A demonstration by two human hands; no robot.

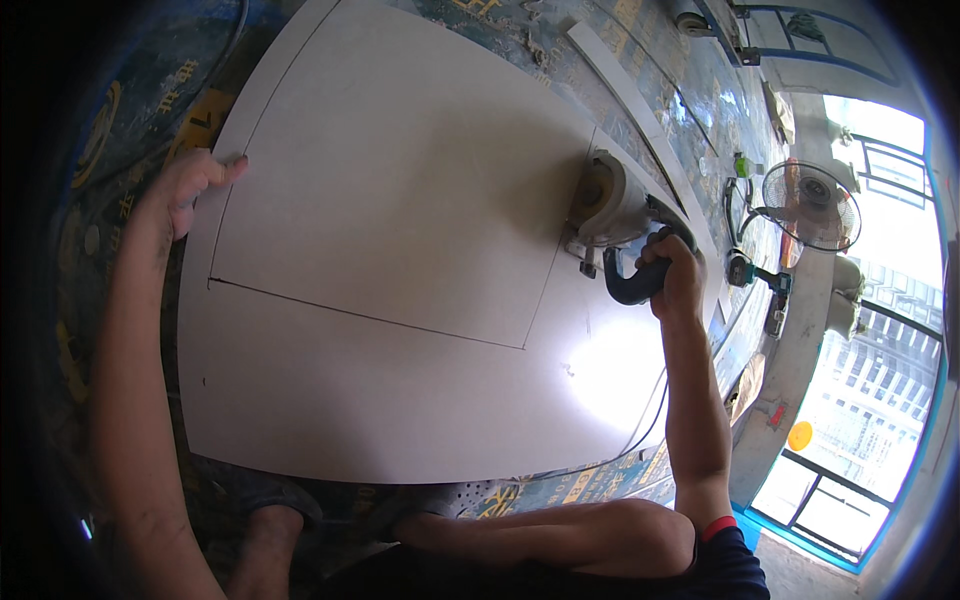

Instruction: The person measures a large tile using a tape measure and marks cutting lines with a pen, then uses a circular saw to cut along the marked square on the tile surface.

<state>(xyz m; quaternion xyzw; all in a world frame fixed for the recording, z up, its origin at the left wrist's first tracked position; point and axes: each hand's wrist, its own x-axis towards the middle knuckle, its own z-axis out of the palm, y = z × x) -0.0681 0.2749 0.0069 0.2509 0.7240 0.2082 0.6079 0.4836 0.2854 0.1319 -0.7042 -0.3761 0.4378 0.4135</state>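
Note:
A large white board (390, 200) lies flat before me, with thin dark pencil lines marking a shape on it. My right hand (672, 262) is wrapped round the dark rear handle of a circular saw (615, 200). The saw rests on the board's right part, beside the right-hand line, and its blade edge is hidden. At the board's left edge, my left hand (190, 190) grips the rim, one finger laid on the top face and the others curled out of sight.
A narrow board strip (640, 110) lies to the right of the board. A black cable (655, 415) trails from the saw toward my knee. Further right are a cordless power tool (770, 280), a round fan (812, 205) and bright windows. My feet are at the board's near edge.

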